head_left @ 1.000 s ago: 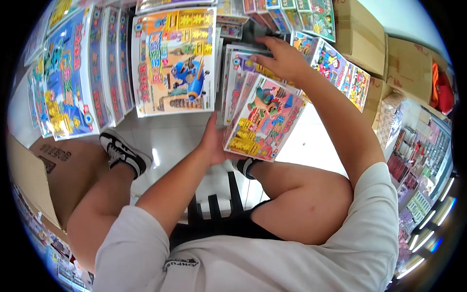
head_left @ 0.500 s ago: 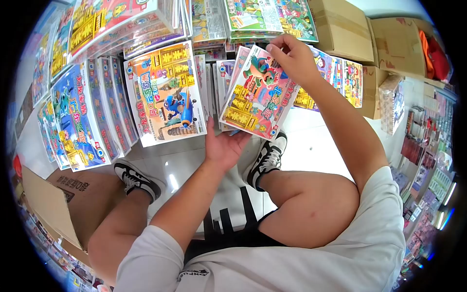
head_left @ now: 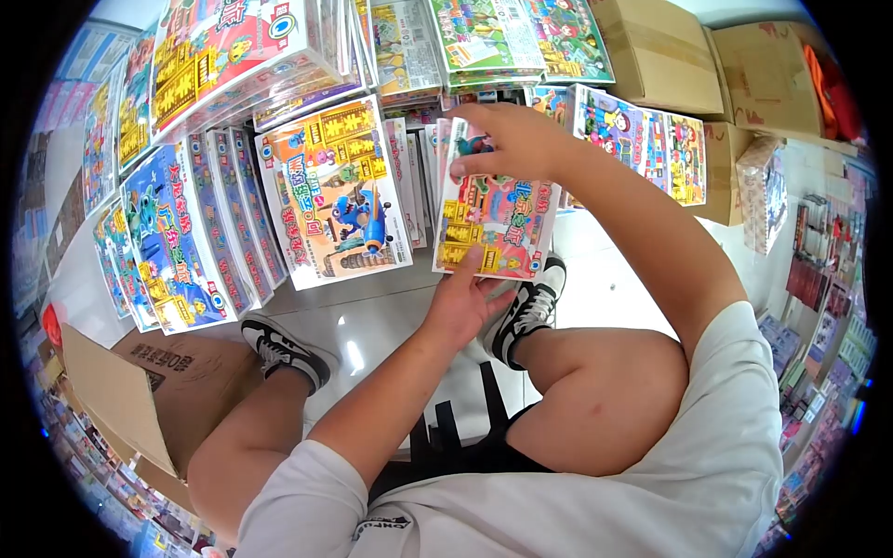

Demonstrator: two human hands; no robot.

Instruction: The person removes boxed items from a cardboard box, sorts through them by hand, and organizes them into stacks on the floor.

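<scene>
A flat pink cartoon box point(head_left: 498, 223) with yellow panels stands nearly upright in front of me, at the end of a row of similar boxes. My right hand point(head_left: 512, 141) grips its top left corner, thumb on the front and the other fingers over the top edge. At the bottom edge, my left hand point(head_left: 459, 312) has a finger against the front, while its other fingers stick out just below the box. Left of it leans an orange cartoon box point(head_left: 339, 200) with a blue dinosaur in a plane, touched by neither hand.
More boxes stand in a row at the left, a blue one point(head_left: 172, 242) in front. Stacked boxes point(head_left: 233, 65) rise behind. Cardboard cartons point(head_left: 656, 56) sit at the back right, and an open carton point(head_left: 139, 391) lies by my left leg. My shoes point(head_left: 526, 302) rest on the tiled floor.
The pink box has turned more upright and sits against the row. My right hand has shifted left along its top; my left hand has moved right, a finger now over its lower front.
</scene>
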